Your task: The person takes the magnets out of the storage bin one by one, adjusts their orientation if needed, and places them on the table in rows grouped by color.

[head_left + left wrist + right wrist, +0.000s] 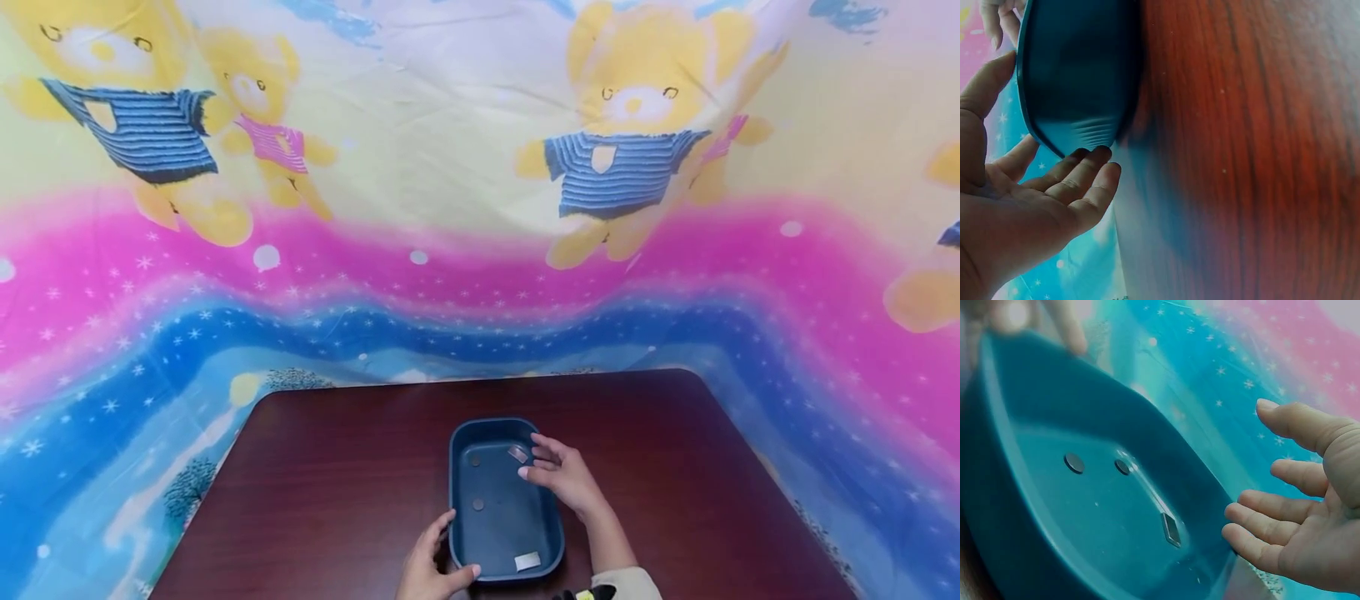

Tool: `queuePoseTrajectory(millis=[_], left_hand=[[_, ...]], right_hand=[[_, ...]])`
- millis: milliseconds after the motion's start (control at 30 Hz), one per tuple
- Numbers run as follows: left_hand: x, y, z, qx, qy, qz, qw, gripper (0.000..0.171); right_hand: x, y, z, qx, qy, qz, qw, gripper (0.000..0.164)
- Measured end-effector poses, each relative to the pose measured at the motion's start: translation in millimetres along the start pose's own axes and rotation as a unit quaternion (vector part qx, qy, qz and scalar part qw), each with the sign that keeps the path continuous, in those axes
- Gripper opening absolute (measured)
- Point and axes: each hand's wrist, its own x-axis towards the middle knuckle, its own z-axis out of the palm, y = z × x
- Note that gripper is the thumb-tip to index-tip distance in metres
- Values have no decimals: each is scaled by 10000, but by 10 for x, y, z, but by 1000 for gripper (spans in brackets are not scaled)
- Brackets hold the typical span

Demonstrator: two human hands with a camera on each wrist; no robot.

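The blue tray (502, 529) sits on the worktop (322, 483). The left hand (429, 568) touches the near-left corner, fingers spread and extended. The right hand (568, 479) is at the far-right rim, fingers extended, thumb apart, gripping nothing. Inside lie a near disc (478, 504), a far disc (475, 460), a rectangular piece (518, 454) and a pale rectangle (527, 561); surface markings are too small to read.

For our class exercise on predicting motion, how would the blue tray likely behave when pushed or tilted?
The tray is probably stiff, since its walls and rim hold an even shape. Its broad, low form suggests little tendency to tip if pushed along the table. Tilting might send the flat discs inside sliding, as nothing visibly fences them in.
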Motion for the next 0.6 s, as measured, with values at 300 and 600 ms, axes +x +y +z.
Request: queuePoseTrajectory(millis=[300, 600], left_hand=[[49, -49, -12, -314, -393, 62, 9987, 76], [81, -96, -44, -493, -784, -260, 9954, 74]], right_hand=[[161, -3, 146, -221, -81, 254, 9994, 71], [304, 20, 329, -970, 293, 437, 9939, 65]])
